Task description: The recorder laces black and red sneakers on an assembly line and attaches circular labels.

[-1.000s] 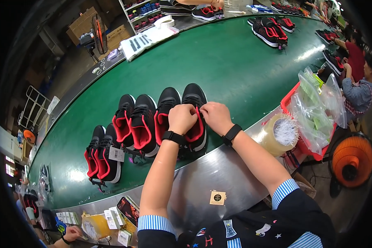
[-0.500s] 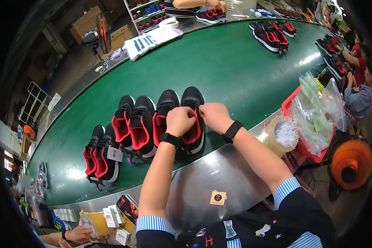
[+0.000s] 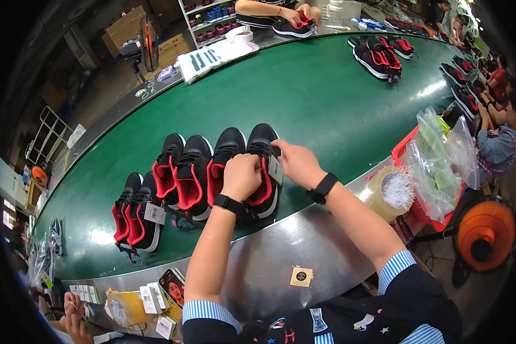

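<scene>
A row of black sneakers with red linings stands on the green table. At its right end is one sneaker (image 3: pixel 263 133) with a white hang tag (image 3: pixel 276 170) on its right side. My left hand (image 3: pixel 242 176) is closed at this sneaker's opening; its fingertips are partly hidden, and what they pinch is unclear. On the other side, my right hand (image 3: pixel 298 164) has index finger and thumb apart beside the tag, the index fingertip at the shoe's upper edge. Left of these hands stand more sneakers (image 3: pixel 192 166). A smaller-looking pair (image 3: pixel 135 209) at the row's left end carries another white tag (image 3: pixel 155 214).
A tape roll (image 3: pixel 389 192) and a red basket (image 3: pixel 436 221) of clear bags stand right, near an orange fan (image 3: pixel 484 235). A square card (image 3: pixel 301 276) lies on the metal edge (image 3: pixel 269 252). A co-worker's hand (image 3: pixel 74 318) is lower left; another person handles a sneaker (image 3: pixel 294 26) across the table.
A white tag now shows on the right-end sneaker between my hands. My right hand's fingers have spread slightly. The co-worker's hand at lower left has lifted from the tape roll.
</scene>
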`<state>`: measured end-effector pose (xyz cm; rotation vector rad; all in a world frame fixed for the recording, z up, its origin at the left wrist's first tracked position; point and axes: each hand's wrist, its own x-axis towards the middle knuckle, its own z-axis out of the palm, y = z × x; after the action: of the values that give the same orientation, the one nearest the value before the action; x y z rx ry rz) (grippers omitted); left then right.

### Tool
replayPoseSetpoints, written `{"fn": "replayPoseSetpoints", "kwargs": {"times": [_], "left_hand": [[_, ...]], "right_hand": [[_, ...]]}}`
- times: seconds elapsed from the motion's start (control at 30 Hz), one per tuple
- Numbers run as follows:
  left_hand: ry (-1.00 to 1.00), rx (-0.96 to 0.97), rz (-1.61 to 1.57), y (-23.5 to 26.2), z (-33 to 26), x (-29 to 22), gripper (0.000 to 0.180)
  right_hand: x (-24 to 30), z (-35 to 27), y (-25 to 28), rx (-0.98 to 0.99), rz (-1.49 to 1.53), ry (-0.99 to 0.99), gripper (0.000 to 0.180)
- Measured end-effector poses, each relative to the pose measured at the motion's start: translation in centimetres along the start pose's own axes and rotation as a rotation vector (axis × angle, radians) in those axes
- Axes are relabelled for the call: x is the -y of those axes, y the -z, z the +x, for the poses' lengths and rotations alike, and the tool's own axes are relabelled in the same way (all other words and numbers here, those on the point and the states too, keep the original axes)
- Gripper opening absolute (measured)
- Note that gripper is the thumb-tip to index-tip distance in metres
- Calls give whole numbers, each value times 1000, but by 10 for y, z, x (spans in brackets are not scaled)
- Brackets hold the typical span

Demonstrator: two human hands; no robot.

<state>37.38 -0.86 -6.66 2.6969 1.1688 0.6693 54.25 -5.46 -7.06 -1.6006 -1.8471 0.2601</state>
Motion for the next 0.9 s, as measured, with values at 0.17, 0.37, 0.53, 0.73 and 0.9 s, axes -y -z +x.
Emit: {"fn": "replayPoseSetpoints", "kwargs": {"times": [0.17,0.37,0.53,0.73,0.9], "left_hand": [[16,-2,-22,4,-3,0,5],[-90,-63,93,3,-13,7,6],[235,-31,-590,23,-22,19,6],[280,-77,-851,33,-19,-6,6],[120,-60,-488,30,-18,-20,6]], "right_hand": [[-12,-9,15,105,290,-228,22],[-16,-12,1,24,601,-204,12],[-20,-14,-9,117,718,-236,13],[5,-15,-19,190,944,-256,14],[16,-13,-26,156,1075,-330,14]]}}
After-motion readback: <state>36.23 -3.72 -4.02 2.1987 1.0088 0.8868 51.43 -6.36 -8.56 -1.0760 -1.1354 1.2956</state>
